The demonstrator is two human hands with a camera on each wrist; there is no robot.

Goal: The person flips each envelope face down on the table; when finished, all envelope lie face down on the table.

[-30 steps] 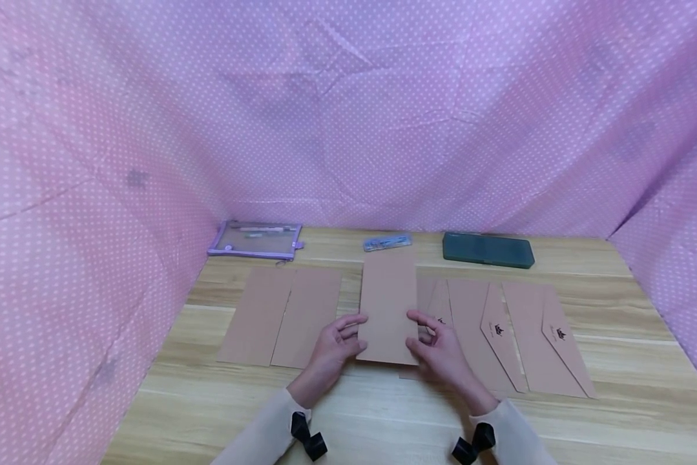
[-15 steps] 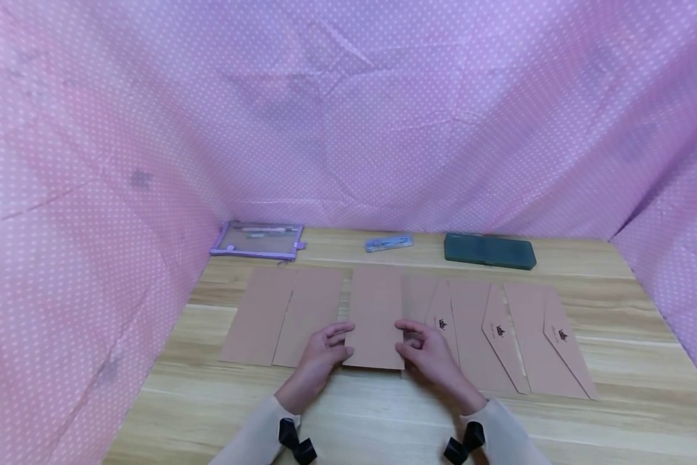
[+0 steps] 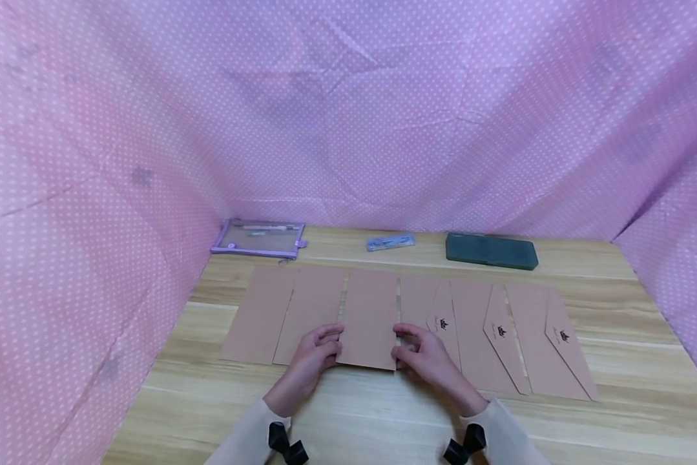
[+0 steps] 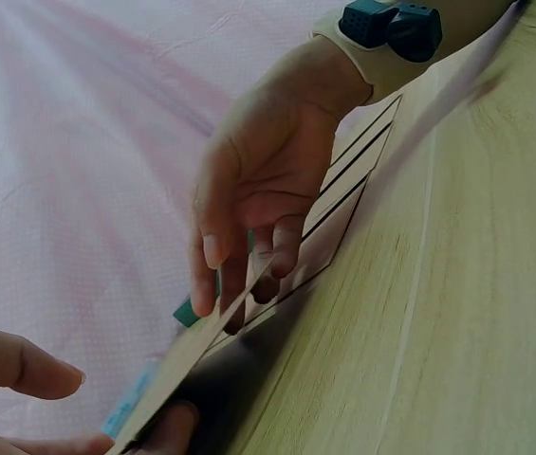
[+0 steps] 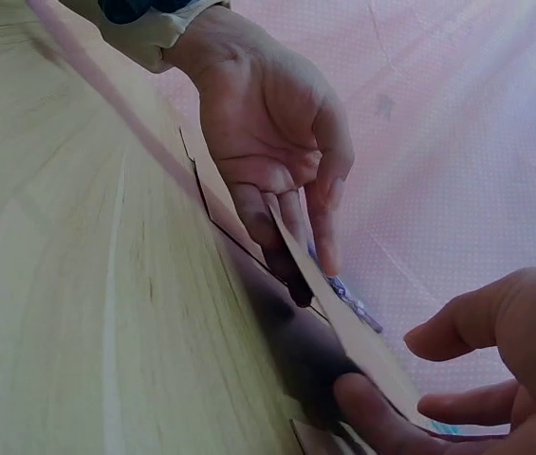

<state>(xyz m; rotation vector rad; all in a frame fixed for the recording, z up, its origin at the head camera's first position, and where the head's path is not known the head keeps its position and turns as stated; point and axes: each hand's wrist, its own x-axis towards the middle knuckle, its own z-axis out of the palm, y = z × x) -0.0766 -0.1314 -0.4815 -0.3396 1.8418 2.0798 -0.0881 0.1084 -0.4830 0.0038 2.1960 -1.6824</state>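
Note:
A plain brown envelope (image 3: 368,316) lies between my two hands, its flap side out of sight. My left hand (image 3: 311,355) grips its left edge near the bottom corner. Opposite, my right hand (image 3: 426,355) holds the right edge with thumb and fingers. Both wrist views show the envelope's near end (image 4: 196,351) tilted slightly off the table, with fingers reaching beneath it. Two blank-faced brown envelopes lie on the left, one (image 3: 261,316) beside the other (image 3: 313,310). To the right are three with pointed flaps and crown prints: a near one (image 3: 415,300), a middle one (image 3: 470,323) and an outer one (image 3: 531,336).
Along the back of the wooden table (image 3: 348,426) lie a purple mesh zip pouch (image 3: 261,240) with pens, a small blue packet (image 3: 390,242) and a dark green case (image 3: 491,250). Pink dotted cloth (image 3: 348,129) hangs behind and at both sides.
Both hands have carried the envelope left and lowered it from above the table into the gap between the plain and crown-printed envelopes. The blue packet's lower edge is uncovered.

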